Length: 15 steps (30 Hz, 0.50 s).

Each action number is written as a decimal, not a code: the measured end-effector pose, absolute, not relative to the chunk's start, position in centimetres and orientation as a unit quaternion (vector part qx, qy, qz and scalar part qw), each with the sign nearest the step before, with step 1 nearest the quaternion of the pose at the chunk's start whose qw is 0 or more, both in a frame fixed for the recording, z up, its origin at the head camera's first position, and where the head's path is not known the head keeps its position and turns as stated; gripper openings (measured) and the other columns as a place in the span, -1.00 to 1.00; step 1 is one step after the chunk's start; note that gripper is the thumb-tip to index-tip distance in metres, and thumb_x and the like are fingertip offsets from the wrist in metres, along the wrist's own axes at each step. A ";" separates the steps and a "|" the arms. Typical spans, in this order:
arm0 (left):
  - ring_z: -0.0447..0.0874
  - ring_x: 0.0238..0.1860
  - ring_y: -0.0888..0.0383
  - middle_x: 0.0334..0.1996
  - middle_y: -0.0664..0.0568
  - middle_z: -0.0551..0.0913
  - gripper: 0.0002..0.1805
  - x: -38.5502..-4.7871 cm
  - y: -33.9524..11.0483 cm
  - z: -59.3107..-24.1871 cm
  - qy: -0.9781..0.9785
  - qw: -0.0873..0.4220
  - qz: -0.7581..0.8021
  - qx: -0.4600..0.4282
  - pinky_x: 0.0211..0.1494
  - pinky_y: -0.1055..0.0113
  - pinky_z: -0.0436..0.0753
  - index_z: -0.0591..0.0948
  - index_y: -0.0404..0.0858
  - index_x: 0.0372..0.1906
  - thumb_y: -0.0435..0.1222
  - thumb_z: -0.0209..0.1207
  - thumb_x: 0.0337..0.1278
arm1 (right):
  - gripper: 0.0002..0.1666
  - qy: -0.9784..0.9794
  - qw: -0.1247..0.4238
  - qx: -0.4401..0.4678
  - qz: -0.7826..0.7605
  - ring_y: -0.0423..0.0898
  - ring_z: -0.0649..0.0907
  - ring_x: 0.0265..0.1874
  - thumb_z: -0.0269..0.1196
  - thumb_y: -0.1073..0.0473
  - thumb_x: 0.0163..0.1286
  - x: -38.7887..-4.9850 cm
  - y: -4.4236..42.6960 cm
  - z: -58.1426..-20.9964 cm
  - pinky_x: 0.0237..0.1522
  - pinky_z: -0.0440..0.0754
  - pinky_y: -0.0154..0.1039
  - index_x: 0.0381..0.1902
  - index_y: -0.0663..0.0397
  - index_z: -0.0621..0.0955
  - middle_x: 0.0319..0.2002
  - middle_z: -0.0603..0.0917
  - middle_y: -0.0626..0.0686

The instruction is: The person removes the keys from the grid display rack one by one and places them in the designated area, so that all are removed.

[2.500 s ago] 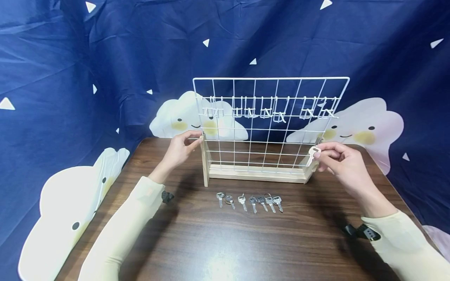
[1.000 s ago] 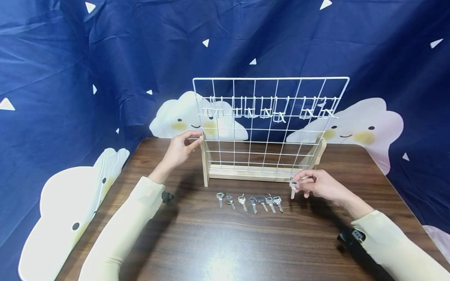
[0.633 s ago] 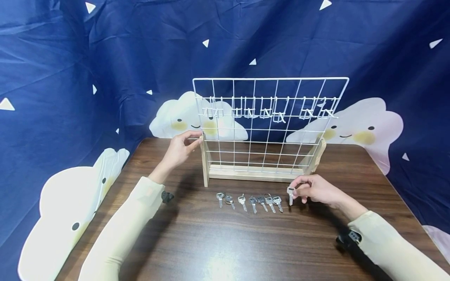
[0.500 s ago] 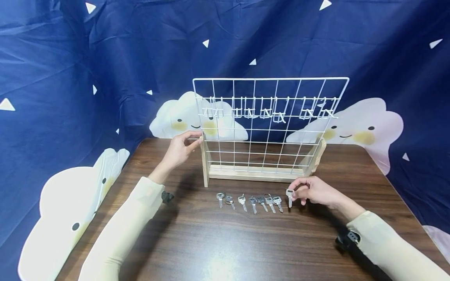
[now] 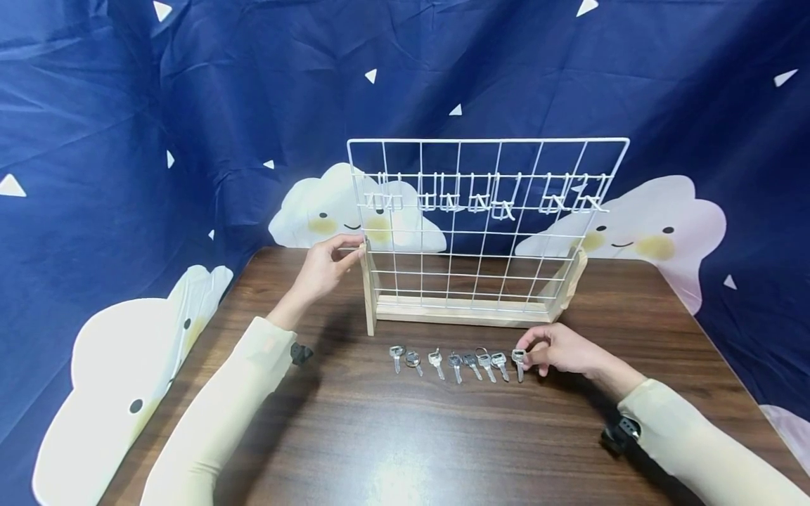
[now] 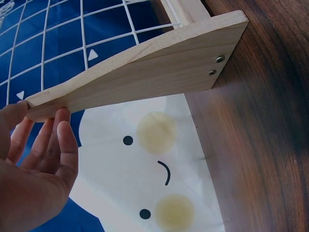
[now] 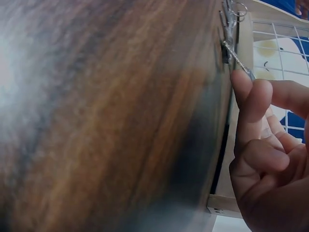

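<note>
My right hand (image 5: 566, 349) pinches the bow of a silver key (image 5: 519, 357) low at the table, just right of a row of several loose keys (image 5: 455, 362). In the right wrist view the key (image 7: 238, 59) slants away from the thumb and forefinger, its tip near the tabletop; contact is hard to tell. Across the rack, my left hand (image 5: 321, 270) grips the top of the left wooden side piece (image 5: 370, 302). The left wrist view has the thumb on one side of that wooden piece (image 6: 140, 67) and fingers on the other. The rack's white wire grid (image 5: 487, 140) stands upright.
Several white wire hooks (image 5: 503, 209) hang across the upper grid. A pale wooden crossbar (image 5: 462, 311) joins the side pieces at the bottom. The brown table (image 5: 380, 436) ends before a dark blue cloth (image 5: 253, 84) with cloud prints.
My right hand has come down and left from the rack's right side piece, lowering the key to the right end of the row. My left hand has kept its place.
</note>
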<state>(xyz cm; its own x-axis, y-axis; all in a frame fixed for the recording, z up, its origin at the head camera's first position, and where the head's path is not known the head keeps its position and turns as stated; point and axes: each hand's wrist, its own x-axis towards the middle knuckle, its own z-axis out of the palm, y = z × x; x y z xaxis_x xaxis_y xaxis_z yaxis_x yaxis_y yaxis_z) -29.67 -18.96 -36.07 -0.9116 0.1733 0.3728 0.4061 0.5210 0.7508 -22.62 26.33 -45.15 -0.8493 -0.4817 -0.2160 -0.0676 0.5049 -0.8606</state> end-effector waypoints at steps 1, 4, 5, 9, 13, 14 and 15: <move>0.68 -0.39 0.21 0.05 -0.08 0.75 -0.66 -29.7 -19.0 -36.1 -0.863 0.127 -0.459 -0.169 -0.41 0.45 0.61 0.66 -0.17 0.14 -0.19 0.27 0.32 | -0.71 0.840 0.219 -0.166 -0.469 -0.23 0.59 -0.68 0.31 0.36 0.21 -22.6 26.3 -45.3 -0.66 0.49 -0.38 -0.11 0.40 0.60 -0.42 0.77 0.17; 0.68 -0.38 0.18 0.05 -0.08 0.75 -0.66 -29.7 -19.0 -36.0 -0.862 0.129 -0.460 -0.170 -0.41 0.46 0.60 0.66 -0.17 0.14 -0.20 0.27 0.32 | -0.73 0.844 0.211 -0.169 -0.462 -0.22 0.59 -0.68 0.30 0.37 0.20 -22.7 26.2 -45.8 -0.60 0.57 -0.32 -0.13 0.40 0.61 -0.42 0.77 0.20; 0.68 -0.38 0.17 0.05 -0.08 0.75 -0.66 -29.6 -19.0 -36.0 -0.862 0.129 -0.459 -0.170 -0.41 0.46 0.60 0.66 -0.17 0.14 -0.20 0.27 0.32 | -0.73 0.847 0.208 -0.169 -0.459 -0.22 0.59 -0.68 0.31 0.37 0.19 -22.7 26.1 -45.9 -0.59 0.59 -0.31 -0.14 0.39 0.62 -0.42 0.77 0.20; 0.69 -0.37 0.17 0.05 -0.09 0.75 -0.66 -29.5 -19.0 -36.0 -0.862 0.129 -0.460 -0.168 -0.41 0.46 0.60 0.66 -0.18 0.13 -0.20 0.27 0.32 | -0.75 0.860 0.192 -0.168 -0.442 -0.21 0.59 -0.68 0.34 0.35 0.16 -22.7 26.0 -45.9 -0.58 0.60 -0.29 -0.18 0.34 0.65 -0.45 0.76 0.16; 0.72 -0.32 0.10 0.05 -0.10 0.75 -0.66 -29.6 -18.9 -36.0 -0.862 0.131 -0.460 -0.165 -0.38 0.47 0.61 0.66 -0.19 0.13 -0.21 0.27 0.31 | -0.77 0.878 0.170 -0.165 -0.416 -0.19 0.60 -0.68 0.38 0.32 0.11 -22.6 25.9 -45.8 -0.59 0.58 -0.28 -0.23 0.27 0.66 -0.53 0.72 0.08; 0.73 -0.30 0.07 0.05 -0.10 0.75 -0.66 -29.6 -18.9 -36.0 -0.862 0.131 -0.461 -0.165 -0.37 0.47 0.60 0.66 -0.19 0.13 -0.21 0.27 0.31 | -0.78 0.882 0.166 -0.163 -0.410 -0.18 0.60 -0.68 0.38 0.31 0.11 -22.5 25.9 -45.9 -0.59 0.58 -0.28 -0.24 0.25 0.67 -0.55 0.70 0.06; 0.75 -0.27 0.02 0.05 -0.11 0.75 -0.66 -29.6 -18.9 -36.0 -0.861 0.131 -0.463 -0.166 -0.36 0.48 0.61 0.66 -0.20 0.13 -0.21 0.27 0.31 | -0.78 0.885 0.163 -0.162 -0.405 -0.18 0.60 -0.68 0.39 0.31 0.11 -22.5 25.9 -45.9 -0.59 0.58 -0.27 -0.25 0.24 0.67 -0.56 0.69 0.05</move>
